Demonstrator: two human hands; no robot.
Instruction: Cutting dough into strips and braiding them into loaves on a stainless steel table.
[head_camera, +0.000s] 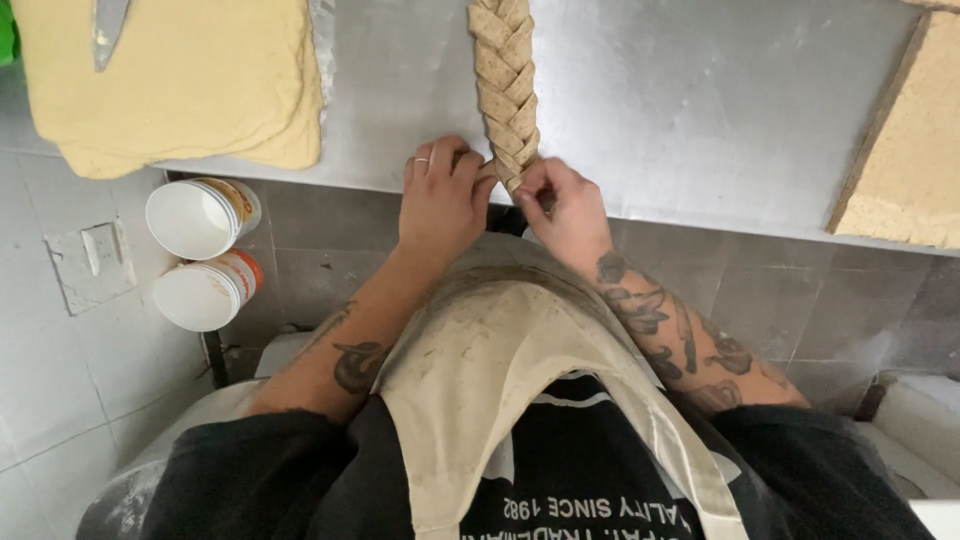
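Note:
A long braided strand of pale brown dough (505, 70) lies on the steel worktable (700, 100), running from the far edge to the near edge. My left hand (442, 195) and my right hand (562, 205) both pinch the braid's near end at the table's front edge. A ring shows on one finger of the left hand. My fingers hide the very tip of the braid. A beige apron covers my chest below the hands.
A thick folded sheet of yellow dough (170, 80) lies at the table's left, a metal blade (105, 30) resting on it. A flat brown dough sheet (910, 150) sits at the right. Two white tubs (200, 255) are stacked below the table's left side.

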